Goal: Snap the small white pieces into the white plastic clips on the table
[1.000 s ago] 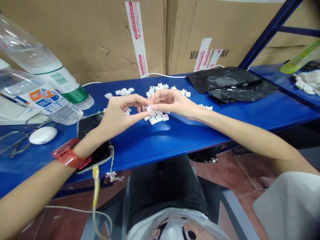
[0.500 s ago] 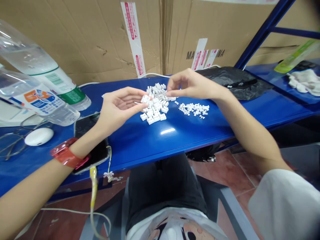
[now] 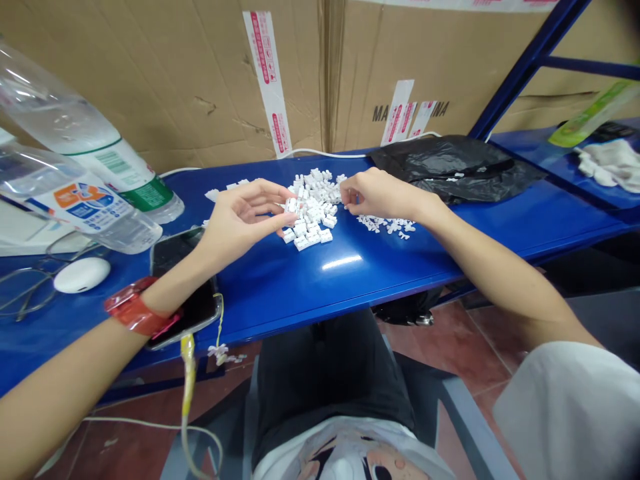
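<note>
On the carton (image 3: 415, 67) I can read only "MA" and "INA". The red-printed tape (image 3: 265, 80) is too small for me to read, and the bottle (image 3: 75, 200) has an orange and blue label with no legible brand. My left hand (image 3: 245, 217) is half open, its fingertips (image 3: 291, 199) at the edge of the white plastic pieces (image 3: 310, 207) heaped on the blue table (image 3: 260, 280). My right hand (image 3: 383, 197) is curled against the heap's right side. I cannot tell whether either hand grasps a piece.
</note>
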The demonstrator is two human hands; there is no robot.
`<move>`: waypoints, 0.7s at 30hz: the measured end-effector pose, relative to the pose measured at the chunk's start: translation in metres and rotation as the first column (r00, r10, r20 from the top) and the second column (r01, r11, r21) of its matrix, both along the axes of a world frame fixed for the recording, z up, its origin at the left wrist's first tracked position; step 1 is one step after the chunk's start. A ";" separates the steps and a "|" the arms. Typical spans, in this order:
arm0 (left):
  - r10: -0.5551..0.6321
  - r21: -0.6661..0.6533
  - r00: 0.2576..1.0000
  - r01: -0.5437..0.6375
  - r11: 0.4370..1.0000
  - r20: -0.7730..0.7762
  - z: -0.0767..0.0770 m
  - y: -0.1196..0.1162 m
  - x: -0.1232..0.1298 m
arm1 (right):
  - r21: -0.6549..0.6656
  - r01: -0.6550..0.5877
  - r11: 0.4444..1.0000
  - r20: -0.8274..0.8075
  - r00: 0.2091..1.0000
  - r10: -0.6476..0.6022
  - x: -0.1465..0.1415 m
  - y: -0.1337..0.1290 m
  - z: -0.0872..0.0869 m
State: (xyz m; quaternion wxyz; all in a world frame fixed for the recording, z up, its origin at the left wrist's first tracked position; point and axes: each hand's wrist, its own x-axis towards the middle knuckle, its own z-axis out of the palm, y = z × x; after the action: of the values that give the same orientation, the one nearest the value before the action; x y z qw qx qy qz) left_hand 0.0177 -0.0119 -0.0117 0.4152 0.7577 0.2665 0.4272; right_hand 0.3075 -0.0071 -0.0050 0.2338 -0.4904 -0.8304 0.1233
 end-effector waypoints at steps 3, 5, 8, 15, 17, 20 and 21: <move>0.020 0.026 1.000 -0.020 0.999 0.016 -0.002 0.000 0.000 | -0.003 -0.056 0.998 -0.163 0.985 0.054 -0.010 -0.007 0.008; 0.041 0.040 0.999 -0.040 0.998 -0.001 -0.003 -0.001 -0.001 | -0.043 -0.129 0.991 -0.357 0.928 0.105 -0.020 -0.012 0.010; 0.063 0.061 0.998 -0.061 0.996 -0.029 -0.003 -0.004 -0.001 | -0.143 -0.280 0.949 -0.595 0.791 0.144 -0.038 -0.018 0.006; 0.070 0.087 0.997 -0.067 0.994 -0.035 -0.002 -0.006 -0.002 | -0.326 -0.444 0.835 -0.843 0.537 -0.044 -0.060 -0.027 -0.006; 0.071 0.095 0.997 -0.068 0.993 -0.035 -0.002 -0.005 -0.002 | -0.361 -0.479 0.800 -0.869 0.484 -0.102 -0.062 -0.027 -0.007; 0.081 0.106 0.996 -0.076 0.991 -0.044 -0.002 -0.005 -0.002 | -0.395 -0.518 0.759 -0.881 0.448 -0.152 -0.065 -0.028 -0.008; 0.082 0.111 0.996 -0.077 0.991 -0.046 -0.002 -0.005 -0.002 | -0.401 -0.523 0.752 -0.883 0.440 -0.165 -0.066 -0.028 -0.009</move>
State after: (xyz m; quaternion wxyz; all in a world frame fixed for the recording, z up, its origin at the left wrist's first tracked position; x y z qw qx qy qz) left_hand 0.0160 -0.0170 -0.0137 0.3488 0.7785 0.2830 0.4383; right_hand 0.2419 -0.0351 -0.0136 0.4342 -0.3018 -0.5424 0.6528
